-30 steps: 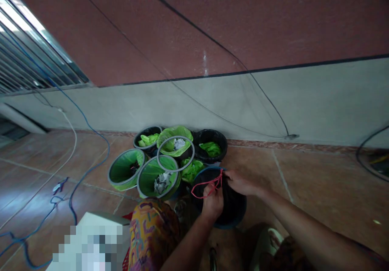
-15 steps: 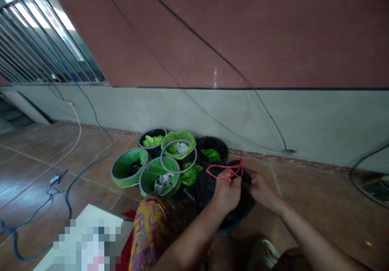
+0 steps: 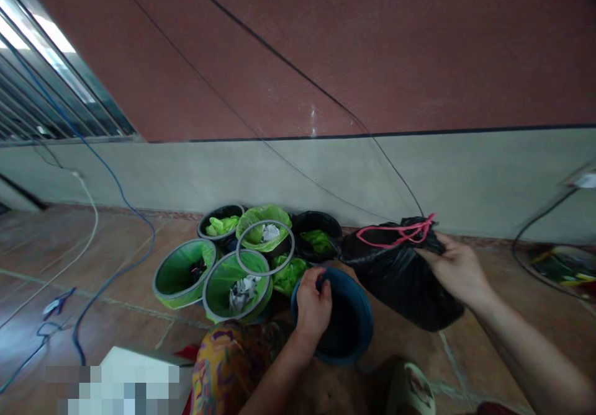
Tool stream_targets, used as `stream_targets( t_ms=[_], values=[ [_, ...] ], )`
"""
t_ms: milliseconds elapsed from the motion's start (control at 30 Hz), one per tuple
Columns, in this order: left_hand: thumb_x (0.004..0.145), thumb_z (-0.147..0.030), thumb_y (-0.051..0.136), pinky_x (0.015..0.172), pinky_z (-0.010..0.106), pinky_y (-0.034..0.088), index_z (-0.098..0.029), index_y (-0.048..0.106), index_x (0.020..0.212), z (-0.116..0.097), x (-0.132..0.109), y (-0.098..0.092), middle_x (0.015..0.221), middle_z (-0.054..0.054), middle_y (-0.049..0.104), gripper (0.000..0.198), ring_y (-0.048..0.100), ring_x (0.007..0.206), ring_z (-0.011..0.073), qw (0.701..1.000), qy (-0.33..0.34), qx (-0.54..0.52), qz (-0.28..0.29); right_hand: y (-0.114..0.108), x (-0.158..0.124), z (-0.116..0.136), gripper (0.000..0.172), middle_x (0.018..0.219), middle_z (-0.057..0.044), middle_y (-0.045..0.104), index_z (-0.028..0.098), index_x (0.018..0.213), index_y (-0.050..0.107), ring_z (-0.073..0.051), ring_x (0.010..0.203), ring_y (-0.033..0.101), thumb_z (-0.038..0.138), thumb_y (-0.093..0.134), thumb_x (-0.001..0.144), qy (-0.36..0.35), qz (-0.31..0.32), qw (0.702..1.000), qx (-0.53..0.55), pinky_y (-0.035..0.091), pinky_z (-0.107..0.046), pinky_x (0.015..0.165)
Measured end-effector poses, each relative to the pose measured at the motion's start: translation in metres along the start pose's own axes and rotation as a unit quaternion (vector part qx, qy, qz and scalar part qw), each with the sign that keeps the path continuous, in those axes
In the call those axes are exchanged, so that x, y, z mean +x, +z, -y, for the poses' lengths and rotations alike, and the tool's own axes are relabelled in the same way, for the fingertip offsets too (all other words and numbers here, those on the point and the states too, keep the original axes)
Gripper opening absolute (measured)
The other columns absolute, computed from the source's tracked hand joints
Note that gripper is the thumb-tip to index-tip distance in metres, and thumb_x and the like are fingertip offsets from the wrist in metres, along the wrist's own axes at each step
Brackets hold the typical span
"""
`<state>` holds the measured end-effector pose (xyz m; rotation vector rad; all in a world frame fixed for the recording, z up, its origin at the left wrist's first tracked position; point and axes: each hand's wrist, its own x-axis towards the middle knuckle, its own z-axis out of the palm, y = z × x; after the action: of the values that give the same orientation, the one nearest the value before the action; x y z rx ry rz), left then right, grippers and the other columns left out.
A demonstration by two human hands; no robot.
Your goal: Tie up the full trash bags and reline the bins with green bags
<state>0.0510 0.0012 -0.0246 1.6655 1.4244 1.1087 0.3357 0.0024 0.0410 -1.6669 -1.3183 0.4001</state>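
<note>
My right hand [image 3: 459,269] is closed on the gathered top of a black trash bag [image 3: 410,285]. A pink drawstring [image 3: 395,235] loops over the bag's top, and the bag hangs tilted to the right of a round blue bin [image 3: 365,316]. The bin's dark inside shows beside the bag. My left hand [image 3: 313,303] grips the bin's left rim, its fingers curled over the edge.
Several round bins stand left of the blue bin, among them a green-lined bin [image 3: 174,278] and a black-lined bin [image 3: 316,223]. A loose grey ring [image 3: 239,254] leans over them. A blue cable [image 3: 125,266] crosses the floor; a wall [image 3: 298,173] rises behind.
The black bag has come up out of the blue bin and moved right with my right hand. My left hand has let go of the bag and taken the bin's rim.
</note>
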Motion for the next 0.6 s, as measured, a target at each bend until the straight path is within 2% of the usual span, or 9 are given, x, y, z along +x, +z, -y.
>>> stream_targets(
  t_ms=[133,233,400,500,600],
  values=[
    [0.077,-0.009,0.056,0.104,0.043,0.043,-0.013,0.064,0.112,0.053,0.001,0.002,0.115,0.017,0.066,0.036,0.059,0.115,0.0291,0.981,-0.118,0.153,0.006,0.008,0.016,-0.020,0.040,0.099,-0.010,0.075,0.018,0.110,0.070,-0.030,0.092,0.069,0.036,0.057,0.077,0.056,-0.010,0.996,-0.067,0.053,-0.040,0.084],
    [0.078,-0.012,0.056,0.102,0.046,0.042,-0.010,0.060,0.121,0.079,0.001,0.002,0.125,0.022,0.062,0.043,0.057,0.119,0.0336,0.948,-0.202,0.243,0.022,0.025,0.025,-0.043,0.040,0.089,-0.011,0.075,0.016,0.108,0.071,-0.030,0.085,0.070,0.033,0.055,0.076,0.124,-0.018,0.982,-0.141,0.053,-0.037,0.074],
    [0.080,-0.018,0.058,0.099,0.045,0.043,-0.015,0.055,0.128,0.103,0.008,0.008,0.133,0.020,0.058,0.048,0.056,0.123,0.0339,0.904,-0.293,0.308,0.050,0.066,0.035,-0.089,0.039,0.082,-0.013,0.074,0.013,0.106,0.073,-0.030,0.078,0.071,0.032,0.053,0.078,0.199,-0.015,0.963,-0.180,0.051,-0.032,0.063],
    [0.080,-0.018,0.058,0.099,0.042,0.044,-0.016,0.054,0.128,0.112,0.016,0.016,0.132,0.020,0.059,0.048,0.057,0.123,0.0320,0.904,-0.305,0.294,0.055,0.092,0.047,-0.116,0.042,0.089,-0.016,0.074,0.010,0.110,0.071,-0.030,0.084,0.072,0.031,0.052,0.080,0.232,-0.012,0.950,-0.209,0.051,-0.031,0.064],
    [0.082,-0.014,0.056,0.100,0.037,0.044,-0.011,0.054,0.129,0.118,0.024,0.023,0.130,0.022,0.060,0.047,0.058,0.122,0.0296,0.914,-0.300,0.266,0.065,0.118,0.066,-0.145,0.043,0.091,-0.020,0.074,0.008,0.113,0.071,-0.031,0.084,0.072,0.030,0.048,0.084,0.243,0.003,0.938,-0.248,0.052,-0.033,0.065]
  ],
)
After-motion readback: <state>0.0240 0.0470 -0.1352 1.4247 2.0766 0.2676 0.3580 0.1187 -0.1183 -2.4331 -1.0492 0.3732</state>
